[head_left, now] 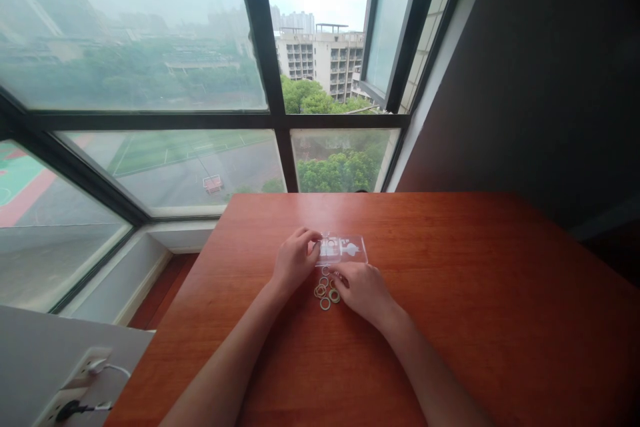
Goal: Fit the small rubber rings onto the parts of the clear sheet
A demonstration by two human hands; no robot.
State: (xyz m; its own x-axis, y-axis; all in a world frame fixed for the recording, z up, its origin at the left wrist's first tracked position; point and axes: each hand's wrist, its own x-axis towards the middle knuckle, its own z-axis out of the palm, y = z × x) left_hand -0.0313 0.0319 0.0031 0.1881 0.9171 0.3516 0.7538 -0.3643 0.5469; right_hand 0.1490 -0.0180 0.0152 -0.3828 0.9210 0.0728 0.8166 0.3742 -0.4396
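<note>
A clear flat plastic case (354,248) with white printed shapes lies on the wooden table. My left hand (296,257) is closed on the left end of the case, thumb and fingers at its edge. Just in front of the case lies a small loose pile of pale metal rings (325,303), some overlapping. My right hand (361,287) reaches over the right side of the pile, its fingers bent together near the upper rings. What its fingertips hold, if anything, is too small to make out.
The reddish-brown table (450,347) spreads wide around my hands. Large dark-framed windows (280,121) stand beyond its far edge, one pane swung outward. At the lower left, a wall socket (93,367) has plugs and cords beside the table.
</note>
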